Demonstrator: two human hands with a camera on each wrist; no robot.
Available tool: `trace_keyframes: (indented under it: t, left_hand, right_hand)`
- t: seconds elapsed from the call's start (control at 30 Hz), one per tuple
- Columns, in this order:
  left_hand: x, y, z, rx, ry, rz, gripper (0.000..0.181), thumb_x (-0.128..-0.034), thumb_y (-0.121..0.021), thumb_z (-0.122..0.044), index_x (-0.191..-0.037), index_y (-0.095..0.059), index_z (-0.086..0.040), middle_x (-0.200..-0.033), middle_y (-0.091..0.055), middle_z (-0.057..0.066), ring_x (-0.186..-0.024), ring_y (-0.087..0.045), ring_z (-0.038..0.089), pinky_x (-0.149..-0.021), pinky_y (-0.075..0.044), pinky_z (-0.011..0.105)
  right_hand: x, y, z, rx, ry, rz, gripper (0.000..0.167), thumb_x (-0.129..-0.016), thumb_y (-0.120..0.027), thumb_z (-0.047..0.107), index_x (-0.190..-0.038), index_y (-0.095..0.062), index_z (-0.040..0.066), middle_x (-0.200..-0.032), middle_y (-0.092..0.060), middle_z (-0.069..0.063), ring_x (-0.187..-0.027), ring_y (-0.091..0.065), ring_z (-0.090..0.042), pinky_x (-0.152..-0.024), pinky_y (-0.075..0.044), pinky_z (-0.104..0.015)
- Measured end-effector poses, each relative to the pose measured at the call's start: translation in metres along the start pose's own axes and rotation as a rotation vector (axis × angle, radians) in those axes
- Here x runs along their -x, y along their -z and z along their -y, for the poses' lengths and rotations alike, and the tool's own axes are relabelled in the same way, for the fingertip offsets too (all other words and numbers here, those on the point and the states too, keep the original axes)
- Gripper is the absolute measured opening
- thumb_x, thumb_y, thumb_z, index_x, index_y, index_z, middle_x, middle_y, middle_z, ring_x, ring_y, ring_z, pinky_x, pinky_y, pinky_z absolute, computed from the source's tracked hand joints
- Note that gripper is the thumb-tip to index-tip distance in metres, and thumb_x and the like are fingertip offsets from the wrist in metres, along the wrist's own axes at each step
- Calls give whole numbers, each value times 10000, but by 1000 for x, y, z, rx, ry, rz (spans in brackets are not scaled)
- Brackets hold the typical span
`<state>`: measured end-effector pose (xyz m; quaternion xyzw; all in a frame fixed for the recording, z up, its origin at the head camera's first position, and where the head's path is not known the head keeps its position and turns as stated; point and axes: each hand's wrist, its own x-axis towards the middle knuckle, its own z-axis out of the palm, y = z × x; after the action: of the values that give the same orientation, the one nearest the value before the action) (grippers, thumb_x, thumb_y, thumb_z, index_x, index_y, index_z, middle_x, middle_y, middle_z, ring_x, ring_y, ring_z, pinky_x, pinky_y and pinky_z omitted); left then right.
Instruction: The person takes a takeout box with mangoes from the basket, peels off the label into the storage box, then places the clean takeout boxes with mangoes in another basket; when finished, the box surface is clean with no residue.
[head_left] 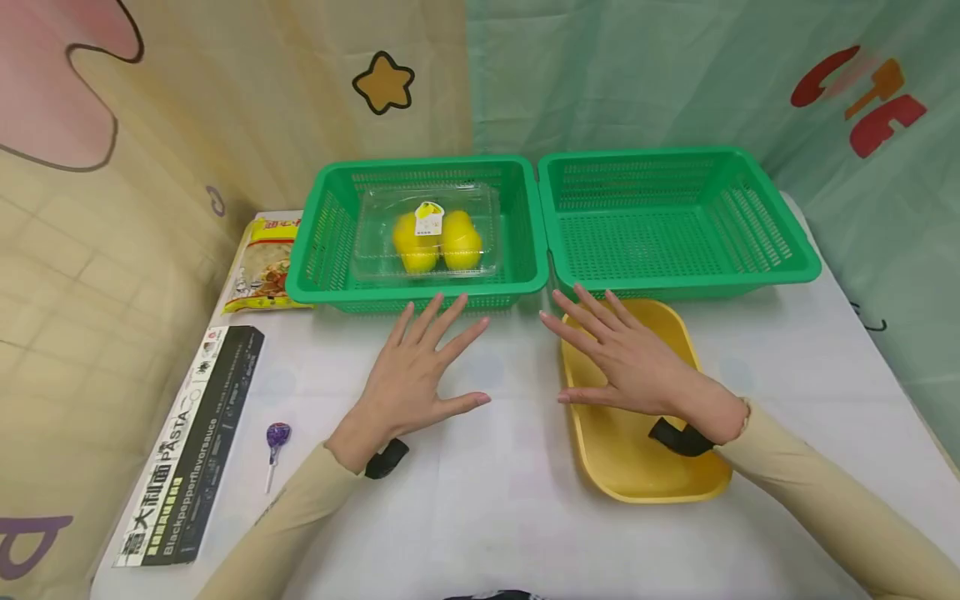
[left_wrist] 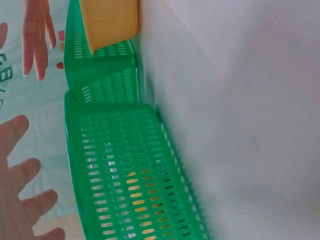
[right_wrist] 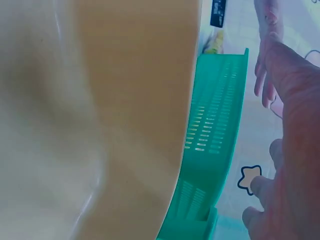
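Yellow plastic tray (head_left: pixel 645 475) lies lengthwise on the bench (head_left: pixel 487 517), just in front of the right green basket (head_left: pixel 637 237), presumably to be within my easy reach. Its hollow is under my right hand (head_left: pixel 637 358), whose fingers are spread and released, grasping nothing. The fingers of my left hand (head_left: pixel 411 375) are splayed and loose too, near the front rim of the left green basket (head_left: pixel 420 297); I suppose I hold both hands raised and apart so as to disturb nothing.

The two baskets stand side by side, which likely keeps their contents separate. The left one carries a clear clamshell (head_left: pixel 375 233) around two yellow fruits (head_left: pixel 461 243), and that shell probably stops them rolling; I cannot tell their kind. A yellow food packet (head_left: pixel 262 275) lies partly hidden by the left basket's rim. The long black-pepper-sauce pasta box (head_left: pixel 191 454) runs along the bench's left edge, which seems to suit its length, with a purple-wrapped lollipop (head_left: pixel 278 434) beside it.
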<state>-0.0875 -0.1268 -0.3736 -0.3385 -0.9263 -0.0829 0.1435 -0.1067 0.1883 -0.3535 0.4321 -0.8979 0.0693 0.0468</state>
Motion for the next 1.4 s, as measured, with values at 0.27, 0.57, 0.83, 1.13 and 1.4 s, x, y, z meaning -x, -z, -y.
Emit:
trace_keyframes:
  t: [0.27,0.57,0.83,1.13,1.4]
  left_hand:
    - [13,-7,3,142,35,-150,747,-889,-373,-684,-1422,-446,-166,-1445,-406,110,-1337,-337,318,-1088,-235,494]
    - [26,-3,28,232,177,-409,573,-895,-564,-506,-1266,-596,-69,-1280,-570,118,-1154,-532,312,-927,-424,491]
    - [29,16,64,251,400,-597,489,-851,-658,-385,-1199,-638,-43,-1217,-604,112,-1114,-538,311,-917,-415,461]
    - [23,29,111,256,645,-686,477,-843,-698,-322,-1205,-633,-18,-1200,-570,176,-1086,-497,334,-867,-373,467]
    - [14,25,143,405,860,-521,557,-869,-662,-336,-1336,-532,-62,-1268,-433,206,-1157,-392,323,-922,-322,446]
  right_hand:
    - [0,0,-4,-94,29,-93,842,-862,-629,512,-1511,-246,136,-1552,-197,-107,-1417,-135,-295,-1112,-138,-508]
    - [-1,-1,-9,-152,86,-261,638,-892,-613,383,-1407,-433,52,-1397,-433,-186,-1286,-402,-321,-989,-370,-513]
    - [-4,-1,-11,-157,89,-326,557,-950,-505,428,-1341,-504,31,-1298,-509,-184,-1136,-519,-337,-900,-442,-509]
    - [-6,-1,-9,-167,73,-352,531,-962,-482,443,-1322,-528,56,-1226,-545,-136,-1045,-556,-299,-841,-474,-465]
    - [-14,6,-9,-189,65,-397,520,-957,-496,442,-1278,-566,40,-1102,-577,-120,-950,-563,-254,-764,-494,-396]
